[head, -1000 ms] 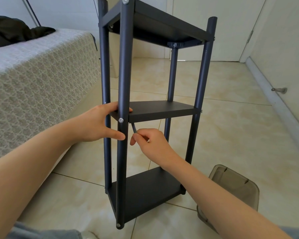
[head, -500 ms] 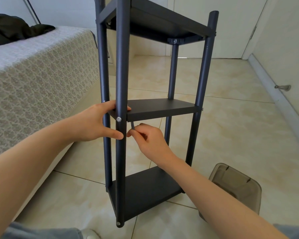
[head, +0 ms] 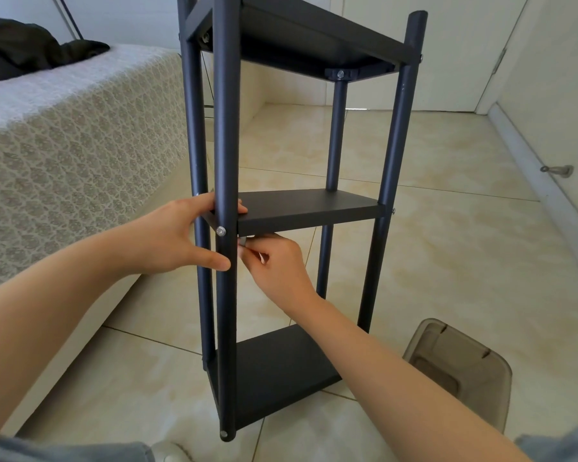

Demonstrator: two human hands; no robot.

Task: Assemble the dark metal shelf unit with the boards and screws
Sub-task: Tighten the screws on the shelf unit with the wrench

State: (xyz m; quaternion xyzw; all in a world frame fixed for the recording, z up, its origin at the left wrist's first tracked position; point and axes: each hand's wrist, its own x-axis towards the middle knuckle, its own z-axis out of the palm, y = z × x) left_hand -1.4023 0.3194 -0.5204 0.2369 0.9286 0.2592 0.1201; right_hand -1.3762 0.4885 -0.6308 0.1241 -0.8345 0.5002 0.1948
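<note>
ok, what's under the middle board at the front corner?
The right hand pinches a small metal tool right beneath the middle board, beside the front post. Its tip and any fastener are hidden by the board's edge.

Bare forearms [head: 47, 311], grey-blue denim-like trousers [head: 64, 452] at both lower corners, pale rounded shoe toe [head: 171, 453]

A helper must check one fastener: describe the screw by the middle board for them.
Find the dark shelf unit beside the bed. On its nearest post, level with the middle board, sits a silver screw head. Unlike the bottom screw, it lies between the left hand's thumb and fingers.
</note>
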